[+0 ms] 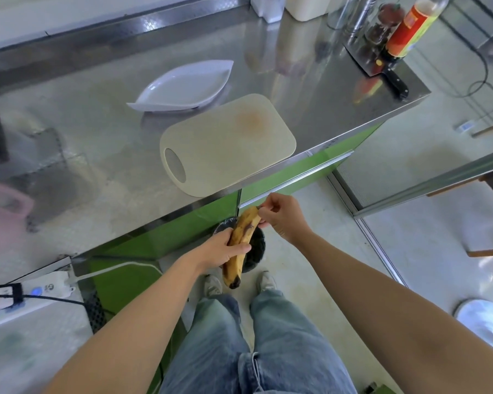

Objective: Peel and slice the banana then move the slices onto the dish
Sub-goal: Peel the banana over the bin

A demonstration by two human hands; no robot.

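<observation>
While held above the black bin (258, 245) below the counter (97, 143) edge: banana (244, 229), unpeeled, brown-spotted; left hand (219, 250) curled round its middle; right hand (283, 220) pinching its upper tip; dish (182, 86) just behind cutting board (228, 143) on counter

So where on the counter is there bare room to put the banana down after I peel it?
The cutting board is bare all over, and the white dish is empty too. Bare steel counter lies left of the board, and between the board and the cleaver. The far right corner is crowded: cleaver, orange-labelled bottle and jars.
</observation>
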